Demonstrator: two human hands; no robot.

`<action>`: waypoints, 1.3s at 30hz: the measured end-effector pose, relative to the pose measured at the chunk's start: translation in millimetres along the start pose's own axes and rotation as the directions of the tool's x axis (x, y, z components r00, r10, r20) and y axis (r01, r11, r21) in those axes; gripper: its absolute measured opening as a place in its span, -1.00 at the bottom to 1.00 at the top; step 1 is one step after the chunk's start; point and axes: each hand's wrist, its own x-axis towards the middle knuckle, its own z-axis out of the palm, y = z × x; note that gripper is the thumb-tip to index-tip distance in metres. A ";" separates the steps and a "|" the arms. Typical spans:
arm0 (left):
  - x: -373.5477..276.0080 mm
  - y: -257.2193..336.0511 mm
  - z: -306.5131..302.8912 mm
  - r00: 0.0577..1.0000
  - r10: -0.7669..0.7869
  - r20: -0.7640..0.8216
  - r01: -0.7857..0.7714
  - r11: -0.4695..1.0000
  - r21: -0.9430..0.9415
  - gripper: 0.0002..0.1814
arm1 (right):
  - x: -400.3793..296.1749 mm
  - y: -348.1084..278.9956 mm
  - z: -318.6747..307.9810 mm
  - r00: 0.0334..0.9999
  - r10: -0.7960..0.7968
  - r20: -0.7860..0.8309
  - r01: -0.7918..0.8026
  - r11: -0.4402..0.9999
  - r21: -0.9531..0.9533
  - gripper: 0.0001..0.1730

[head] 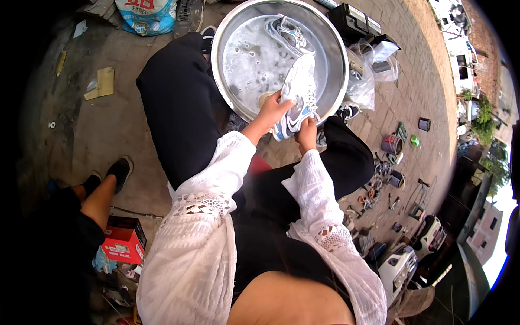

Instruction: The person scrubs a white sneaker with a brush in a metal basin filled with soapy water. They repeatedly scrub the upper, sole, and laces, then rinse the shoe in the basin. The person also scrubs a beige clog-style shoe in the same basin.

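My left hand (273, 110) grips a wet white sneaker (298, 83) by its side, the thumb across the upper. My right hand (307, 133) holds the same shoe near its heel, close to the laces. The sneaker has grey and blue trim and is tilted over the near rim of a round metal basin (216, 61). A second, similar sneaker (290, 34) lies partly sunk in the basin's cloudy, foamy water (248, 53). Just behind my left hand a pale tan object (265, 98) shows, mostly hidden, its kind unclear.
Right of the basin are a black battery (352, 20) and clear plastic bags (363, 87). A blue-and-white printed bag (148, 18) stands upper left. Tools and small cans (392, 144) litter the paving at right. Another person's legs (96, 207) and a red box (124, 243) are at left.
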 end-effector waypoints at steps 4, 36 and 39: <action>-5.1 13.5 -4.3 0.999 0.031 -0.007 -0.031 0.999 -0.014 -0.46 | -8.9 25.0 -8.2 0.982 0.134 0.130 -0.131 0.991 -0.033 -0.62; -5.8 27.5 -1.0 0.989 0.110 0.101 -0.118 0.991 0.066 -0.40 | -15.5 -40.3 -8.1 0.973 0.001 0.233 -0.046 0.981 0.190 -0.68; -8.5 32.1 -0.4 0.985 0.167 0.041 -0.169 0.984 0.050 -0.38 | -45.9 16.9 -17.8 0.925 0.226 0.304 -0.277 0.951 0.135 -0.60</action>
